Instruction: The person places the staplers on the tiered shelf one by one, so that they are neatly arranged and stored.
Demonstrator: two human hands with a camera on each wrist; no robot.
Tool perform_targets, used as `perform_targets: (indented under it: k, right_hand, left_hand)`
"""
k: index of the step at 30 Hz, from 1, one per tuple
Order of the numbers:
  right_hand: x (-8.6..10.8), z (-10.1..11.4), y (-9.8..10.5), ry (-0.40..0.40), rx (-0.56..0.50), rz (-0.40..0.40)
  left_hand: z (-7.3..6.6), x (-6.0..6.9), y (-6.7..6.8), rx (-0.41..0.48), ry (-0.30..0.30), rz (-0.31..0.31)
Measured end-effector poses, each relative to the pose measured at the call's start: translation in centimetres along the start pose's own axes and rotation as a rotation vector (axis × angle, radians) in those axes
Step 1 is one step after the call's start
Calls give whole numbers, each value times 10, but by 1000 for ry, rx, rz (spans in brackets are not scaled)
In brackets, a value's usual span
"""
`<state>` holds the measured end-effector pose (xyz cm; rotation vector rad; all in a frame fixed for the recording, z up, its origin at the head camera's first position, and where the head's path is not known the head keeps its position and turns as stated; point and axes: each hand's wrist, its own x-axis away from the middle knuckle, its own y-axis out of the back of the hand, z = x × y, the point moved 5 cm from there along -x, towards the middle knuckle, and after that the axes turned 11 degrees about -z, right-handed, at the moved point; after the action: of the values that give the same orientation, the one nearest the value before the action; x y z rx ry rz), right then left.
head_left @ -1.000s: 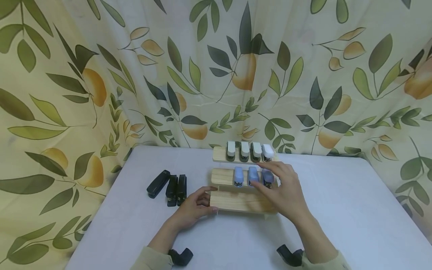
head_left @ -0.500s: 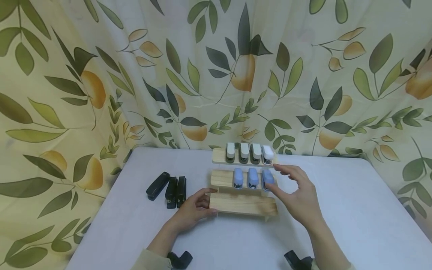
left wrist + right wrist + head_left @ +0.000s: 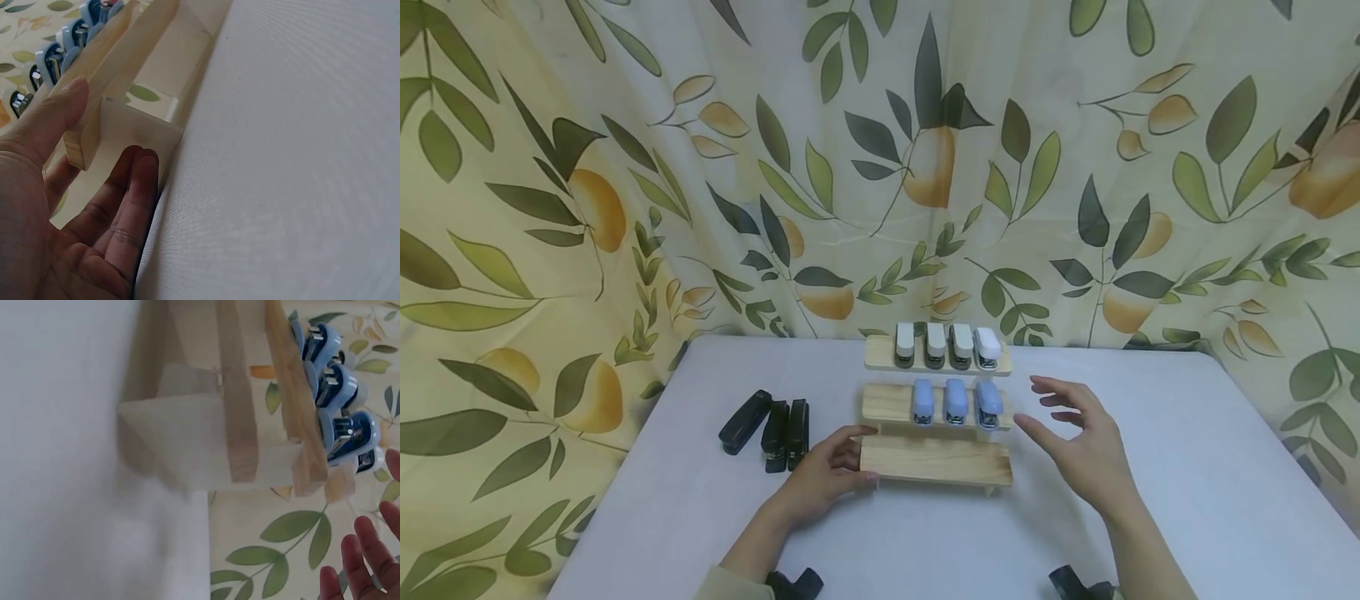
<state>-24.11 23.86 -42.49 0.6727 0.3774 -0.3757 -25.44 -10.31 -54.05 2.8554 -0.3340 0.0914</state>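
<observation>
A three-step wooden display rack (image 3: 934, 460) stands on the table. My left hand (image 3: 823, 482) holds the left end of its lowest step; in the left wrist view the thumb (image 3: 74, 100) lies against the board, with fingers by the pale side panel (image 3: 140, 122). To the right of the rack, my right hand (image 3: 1086, 450) is apart from it, fingers spread and holding nothing. Closest to that hand is the rightmost blue stapler (image 3: 989, 402), in a row on the middle step with two other blue staplers (image 3: 956, 402). The lowest step is bare.
Several white mini staplers (image 3: 936, 343) line the top step. Left of the rack, black staplers (image 3: 786, 433) lie close together on the white tablecloth (image 3: 1150, 417). A leaf-patterned curtain (image 3: 880, 167) hangs behind the table.
My right hand has let go of the rightmost blue stapler and drawn away to the right. That stapler stays on the middle step. My left hand keeps its place on the rack.
</observation>
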Motion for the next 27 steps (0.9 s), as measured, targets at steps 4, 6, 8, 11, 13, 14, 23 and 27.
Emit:
perform_targets:
  k: [4,6,8,11,13,14,23,27]
  right_hand:
    - [4,-4,1,-18,0,32]
    - [5,-7,1,-26,6,48]
    - [6,-10,1,-29,11,63]
    - [8,-16,0,-30,19,93]
    - [10,-21,-1,-33,22,122]
    - [10,-23,-1,-39,20,141]
    - [20,-44,-21,-93,-117,405]
    - [24,-49,-28,-84,-169,461]
  left_hand:
    - [0,0,0,6,1,4]
    - [1,0,0,6,1,3]
    - [1,0,0,6,-1,3]
    - [1,0,-1,7,0,6]
    - [1,-1,-1,7,1,5]
    - [1,-1,-1,7,1,6]
    - [0,4,-1,24,13,5]
    - [-2,2,-2,28,7,12]
